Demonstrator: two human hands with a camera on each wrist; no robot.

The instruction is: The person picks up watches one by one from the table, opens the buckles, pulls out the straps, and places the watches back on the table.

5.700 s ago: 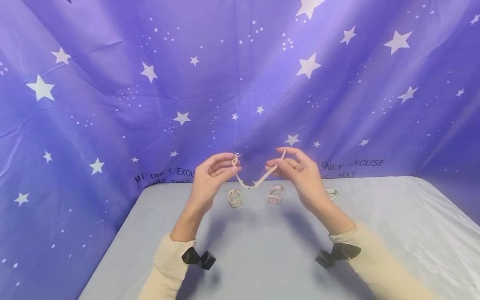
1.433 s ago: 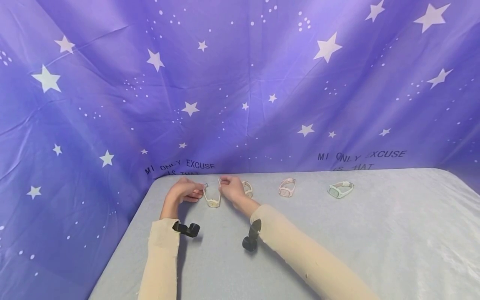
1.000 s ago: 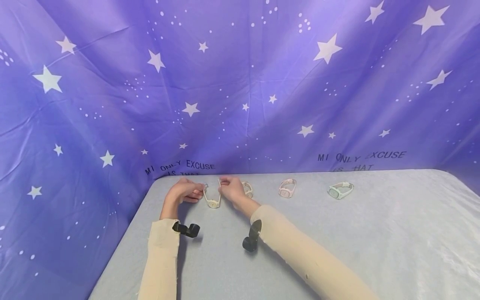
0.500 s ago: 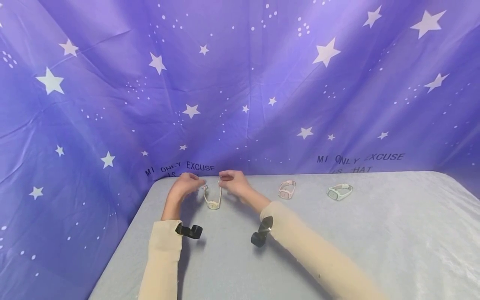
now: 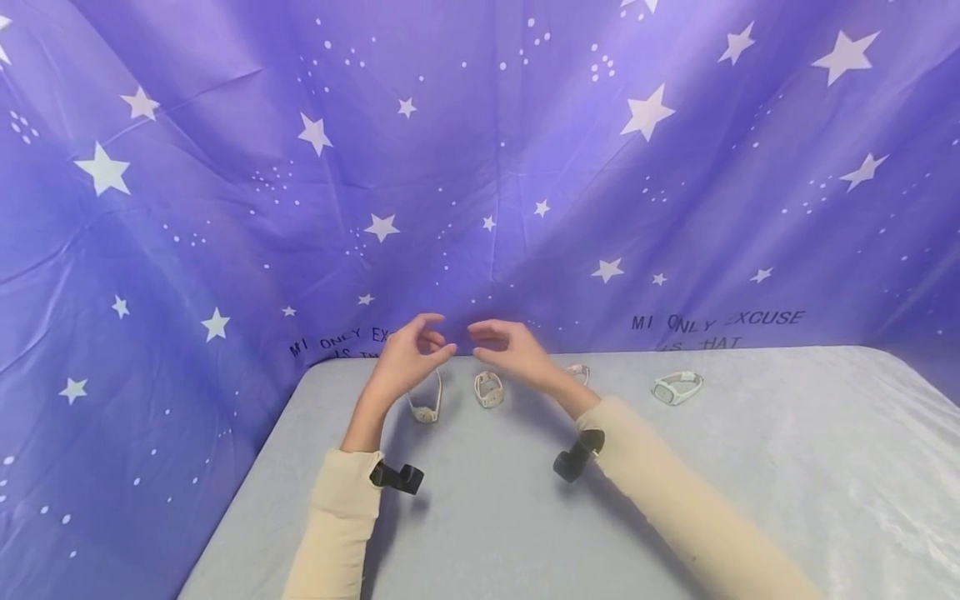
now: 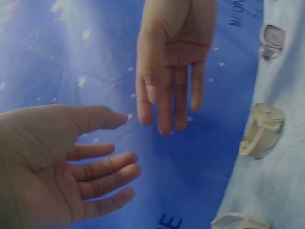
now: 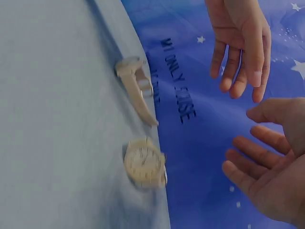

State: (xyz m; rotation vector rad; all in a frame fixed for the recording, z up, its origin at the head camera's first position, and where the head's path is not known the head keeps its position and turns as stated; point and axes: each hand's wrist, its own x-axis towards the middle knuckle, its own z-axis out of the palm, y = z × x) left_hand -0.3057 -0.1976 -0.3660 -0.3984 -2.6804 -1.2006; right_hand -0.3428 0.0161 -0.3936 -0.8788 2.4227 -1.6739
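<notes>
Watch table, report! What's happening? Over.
Left hand, right hand: raised, empty. Cream, open-strapped watch: lying on pale grey-blue cloth. Head view: left hand partly hides it.

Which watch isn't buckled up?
The cream watch farthest left: its strap has its ends apart, while the other three watches look closed into loops.

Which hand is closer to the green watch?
Right. The right hand is in the air, to the left of the green watch; the left hand is farther left, on the right hand's other side.
</notes>
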